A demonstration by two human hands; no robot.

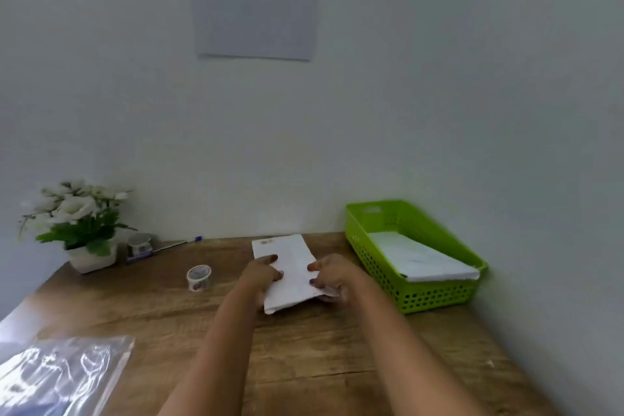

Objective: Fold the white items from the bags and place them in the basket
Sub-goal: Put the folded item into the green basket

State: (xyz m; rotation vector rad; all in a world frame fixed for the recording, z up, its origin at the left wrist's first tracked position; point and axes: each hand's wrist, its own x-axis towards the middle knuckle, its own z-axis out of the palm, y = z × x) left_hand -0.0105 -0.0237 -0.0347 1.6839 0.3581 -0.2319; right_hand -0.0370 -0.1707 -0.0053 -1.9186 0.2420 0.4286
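Observation:
A folded white item [290, 267] lies lengthwise on the wooden table, a small printed mark at its far end. My left hand [261, 275] grips its left edge with thumb on top. My right hand [332, 275] pinches its right edge near the front corner. To the right, against the wall, stands a green plastic basket [435, 297] with another folded white item [422, 258] lying flat inside it. Clear plastic bags [57, 375] lie at the front left of the table.
A roll of patterned tape [199, 278] stands left of my hands. At the back left are a white pot of white flowers [79, 226], a small jar [139, 244] and a pen [179, 243]. A paper sheet [253, 0] hangs on the wall.

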